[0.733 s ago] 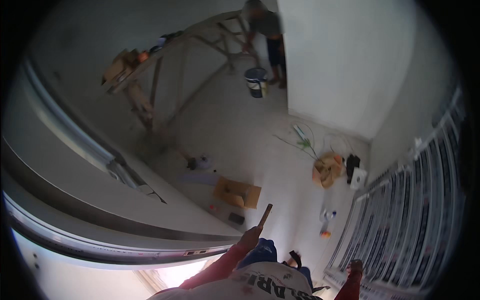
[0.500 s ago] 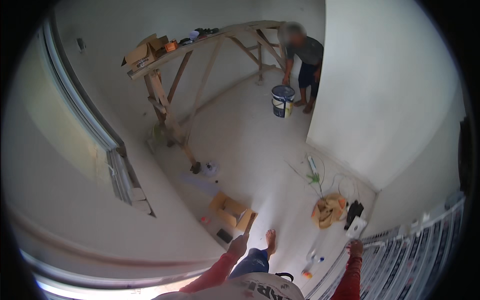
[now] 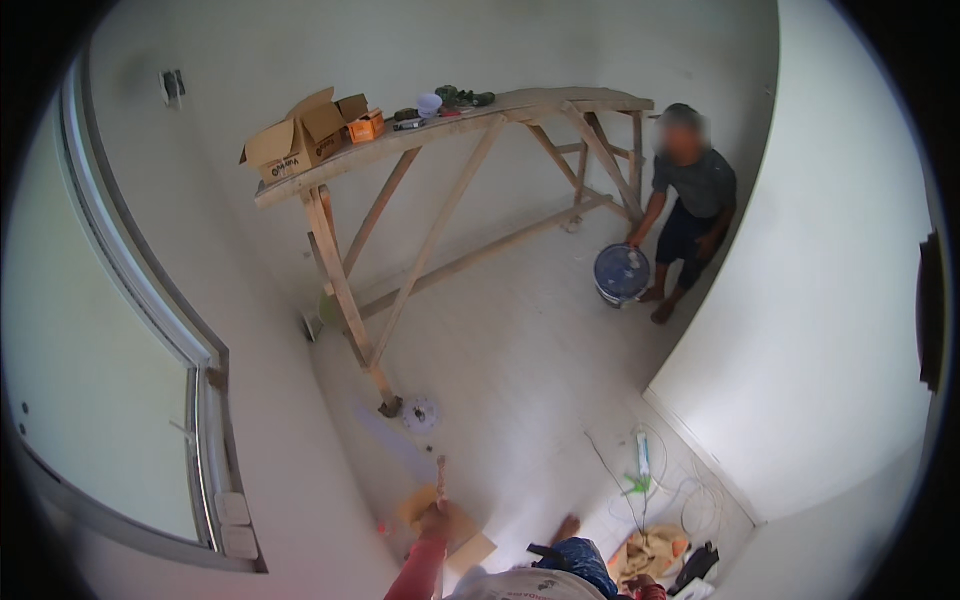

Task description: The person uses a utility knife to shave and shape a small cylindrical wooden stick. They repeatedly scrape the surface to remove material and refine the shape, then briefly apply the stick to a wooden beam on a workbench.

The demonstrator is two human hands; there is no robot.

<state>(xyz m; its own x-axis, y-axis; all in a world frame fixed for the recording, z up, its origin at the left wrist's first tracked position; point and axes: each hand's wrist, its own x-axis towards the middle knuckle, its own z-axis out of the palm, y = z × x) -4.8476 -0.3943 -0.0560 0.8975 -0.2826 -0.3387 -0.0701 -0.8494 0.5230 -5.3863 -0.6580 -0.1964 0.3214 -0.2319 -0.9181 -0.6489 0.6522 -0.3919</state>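
**Thin stick [image 3: 441, 476] gripped in the left hand [image 3: 436, 521] over a cluttered floor**

A pale room was viewed from head height. The stick was held low in the view, left of centre, its tip pointed away from the wearer. The left fingers were wrapped around its lower end. Behind that hand an open cardboard box [image 3: 474, 550] was partly hidden; whether it was touched could not be told. The right hand [image 3: 641, 581] was seen at the lower edge, beside a crumpled brown bag [image 3: 655, 548]; whether its fingers were apart or together could not be told.

A bare foot [image 3: 567, 527] was planted between the box and the bag. Near the bag, a white tube [image 3: 643, 455] and loose pale cable [image 3: 703, 512] were strewn; a toe could be caught in the loops and a stumble caused. The box could be kicked, being partly masked by the arm.

Farther off, beside a wooden trestle [image 3: 430, 270], a lidded bucket [image 3: 622, 270] was touched by a stooping co-worker [image 3: 702, 190]. If it were tipped by an uneven pull, any contents could be spilled.
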